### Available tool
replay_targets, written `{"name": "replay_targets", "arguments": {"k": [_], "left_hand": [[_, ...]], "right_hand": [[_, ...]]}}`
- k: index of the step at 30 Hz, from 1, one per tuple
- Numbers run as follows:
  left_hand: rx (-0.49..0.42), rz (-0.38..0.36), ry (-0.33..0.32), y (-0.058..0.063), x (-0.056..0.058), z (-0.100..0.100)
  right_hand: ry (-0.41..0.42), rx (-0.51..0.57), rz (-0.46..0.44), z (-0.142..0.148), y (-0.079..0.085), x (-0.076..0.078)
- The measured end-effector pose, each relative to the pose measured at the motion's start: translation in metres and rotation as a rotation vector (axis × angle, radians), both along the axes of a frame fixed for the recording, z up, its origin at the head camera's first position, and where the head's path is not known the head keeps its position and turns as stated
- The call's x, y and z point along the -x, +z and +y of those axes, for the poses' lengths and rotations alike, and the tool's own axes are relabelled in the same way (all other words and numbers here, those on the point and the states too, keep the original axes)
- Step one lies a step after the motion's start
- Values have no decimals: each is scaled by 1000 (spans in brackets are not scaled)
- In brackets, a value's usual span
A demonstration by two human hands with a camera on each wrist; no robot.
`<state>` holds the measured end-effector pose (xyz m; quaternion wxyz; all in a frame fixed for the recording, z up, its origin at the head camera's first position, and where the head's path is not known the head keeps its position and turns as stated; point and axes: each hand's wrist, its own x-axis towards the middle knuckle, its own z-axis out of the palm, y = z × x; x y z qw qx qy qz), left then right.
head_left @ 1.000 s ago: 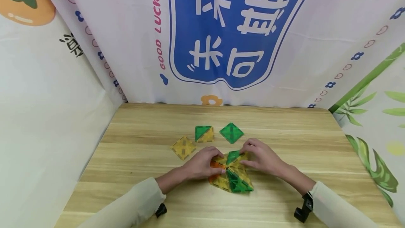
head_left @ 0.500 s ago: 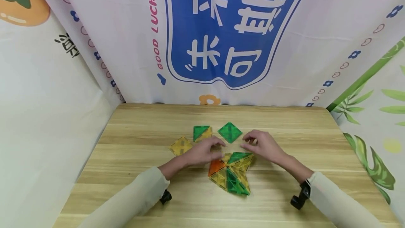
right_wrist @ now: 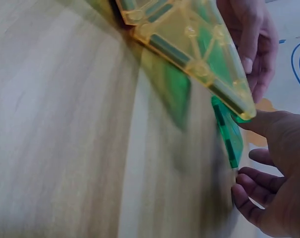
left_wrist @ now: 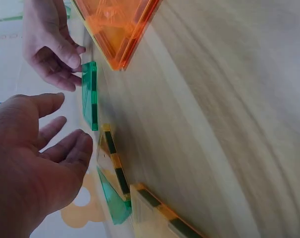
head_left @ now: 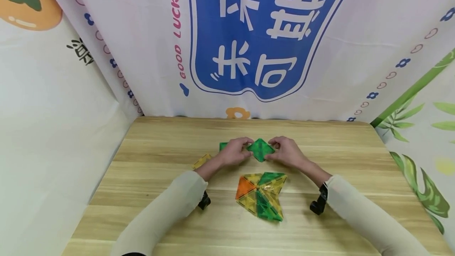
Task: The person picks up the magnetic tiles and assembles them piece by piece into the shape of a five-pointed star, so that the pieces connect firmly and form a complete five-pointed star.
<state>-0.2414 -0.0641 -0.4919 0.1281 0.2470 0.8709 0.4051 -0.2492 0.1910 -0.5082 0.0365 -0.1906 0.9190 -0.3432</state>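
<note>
A green diamond-shaped magnetic tile piece lies flat on the wooden table, between both hands. My left hand is at its left corner, thumb and fingers spread apart; in the left wrist view the fingers are loosely bent with nothing between them. At the opposite corner, my right hand has its fingertips right at the edge, thumb and fingers apart. Nearer to me sits a raised construction of orange, yellow and green triangular tiles, with a notch on its right side. Neither hand touches it.
A green-and-yellow square and a yellow tile lie left of the green piece, partly hidden by my left hand and arm in the head view. Printed cloth hangs along the table's back edge.
Both hands have let go of the triangular construction and moved away from me to the green diamond piece. The construction stays in place, its right side now slightly more open.
</note>
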Motion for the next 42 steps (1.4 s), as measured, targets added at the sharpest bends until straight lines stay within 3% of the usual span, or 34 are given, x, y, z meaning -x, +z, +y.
{"name": "replay_targets", "arguments": {"k": [5, 10, 17, 24, 28, 35, 42], "left_hand": [[71, -3, -9, -3, 5, 5], [82, -2, -9, -4, 7, 9], [33, -49, 51, -4, 9, 13], [-25, -20, 94, -6, 10, 17], [-44, -41, 132, -7, 10, 19], [-134, -135, 193, -5, 8, 18], [-184, -150, 169, 3, 0, 9]], "right_hand": [[7, -7, 30, -5, -4, -1], [6, 6, 39, -7, -4, -4], [3, 42, 17, -5, -9, -6], [26, 106, 76, -1, -17, -6], [54, 165, 69, 1, -20, -6], [81, 359, -135, 7, -19, -1], [112, 436, -248, 6, -8, -2]]}}
